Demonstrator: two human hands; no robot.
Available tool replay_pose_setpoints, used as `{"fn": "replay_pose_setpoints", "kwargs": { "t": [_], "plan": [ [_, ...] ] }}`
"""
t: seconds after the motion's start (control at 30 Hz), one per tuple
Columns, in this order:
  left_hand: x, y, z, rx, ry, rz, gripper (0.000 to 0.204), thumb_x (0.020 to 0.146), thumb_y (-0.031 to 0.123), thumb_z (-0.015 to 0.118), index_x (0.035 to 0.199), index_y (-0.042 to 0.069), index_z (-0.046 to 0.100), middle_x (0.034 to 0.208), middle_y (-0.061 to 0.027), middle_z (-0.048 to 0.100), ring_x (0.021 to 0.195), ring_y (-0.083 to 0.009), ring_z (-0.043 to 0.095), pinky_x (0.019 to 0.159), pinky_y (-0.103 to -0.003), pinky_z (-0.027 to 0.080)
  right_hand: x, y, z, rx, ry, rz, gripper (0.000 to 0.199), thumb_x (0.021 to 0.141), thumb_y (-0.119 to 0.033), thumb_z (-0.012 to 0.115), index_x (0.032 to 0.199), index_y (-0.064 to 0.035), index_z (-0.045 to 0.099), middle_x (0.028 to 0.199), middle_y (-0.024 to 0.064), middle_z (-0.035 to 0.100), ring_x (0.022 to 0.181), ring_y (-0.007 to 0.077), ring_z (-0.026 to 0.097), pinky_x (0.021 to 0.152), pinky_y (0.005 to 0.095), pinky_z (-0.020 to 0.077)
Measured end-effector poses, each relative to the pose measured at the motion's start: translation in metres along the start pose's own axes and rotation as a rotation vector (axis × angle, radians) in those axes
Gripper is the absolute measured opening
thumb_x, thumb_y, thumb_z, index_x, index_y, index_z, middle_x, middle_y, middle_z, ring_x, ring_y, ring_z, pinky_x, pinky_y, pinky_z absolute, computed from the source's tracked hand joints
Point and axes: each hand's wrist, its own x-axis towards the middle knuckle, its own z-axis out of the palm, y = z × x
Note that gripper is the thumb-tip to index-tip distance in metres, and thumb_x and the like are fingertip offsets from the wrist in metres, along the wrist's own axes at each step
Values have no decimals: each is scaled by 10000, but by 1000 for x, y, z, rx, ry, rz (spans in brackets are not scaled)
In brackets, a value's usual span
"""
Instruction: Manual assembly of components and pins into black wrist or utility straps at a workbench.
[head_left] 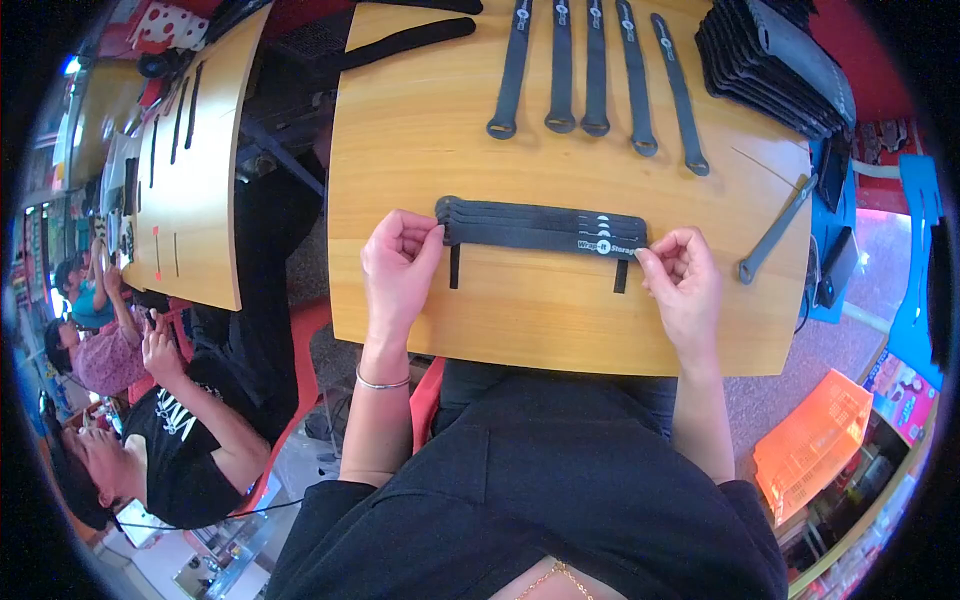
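Note:
A small stack of dark grey fabric straps, slightly fanned, with white print near the right end, lies across the middle of the wooden table. My left hand pinches the stack's rounded left end between thumb and fingers. At the opposite end, my right hand has thumb and fingertips closed on the lower corner of the straps. Two short black strips, a left one and a right one, stick out from beneath the stack toward me.
Several grey straps with slotted ends lie side by side at the far edge. A thick pile of dark folded pieces stands far right, with one loose strap nearer. An orange basket is at lower right. Left, a person sits by another table.

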Motion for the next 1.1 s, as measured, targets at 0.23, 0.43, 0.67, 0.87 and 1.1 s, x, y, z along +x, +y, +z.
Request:
{"fn": "replay_pose_setpoints", "kwargs": {
  "t": [0.23,0.43,0.67,0.87,1.1],
  "plan": [
    [3,0,1,16,12,42,54,797,-13,653,819,0,606,693,-12,612,577,-33,512,516,-169,406,3,-1,4,-2,29,9,182,817,20,659,858,-34,490,739,-18,536,599,22,514,502,167,403],
    [2,-2,1,2,8,24,53,797,-13,653,819,-2,606,694,-10,609,583,-33,515,523,-169,409,4,-1,6,-56,50,0,178,808,27,660,849,-24,495,714,-11,538,572,24,510,494,175,404],
    [1,1,1,8,11,35,56,796,-13,655,817,0,604,695,-4,606,587,-30,514,522,-165,404,4,-1,6,-102,58,-6,184,800,32,662,851,-17,492,709,2,546,564,32,524,486,187,412],
    [1,-2,1,-15,11,19,55,800,-11,654,818,2,604,695,0,603,593,-29,513,525,-163,403,4,0,8,-79,72,-10,193,796,29,668,857,-16,490,711,6,551,559,32,529,484,186,414],
    [1,-2,2,-16,13,32,58,797,-11,657,820,3,606,691,-3,602,591,-30,513,526,-166,406,4,-1,8,-84,81,4,196,793,27,670,858,-17,490,707,9,554,554,35,533,486,189,416]
  ]
}}
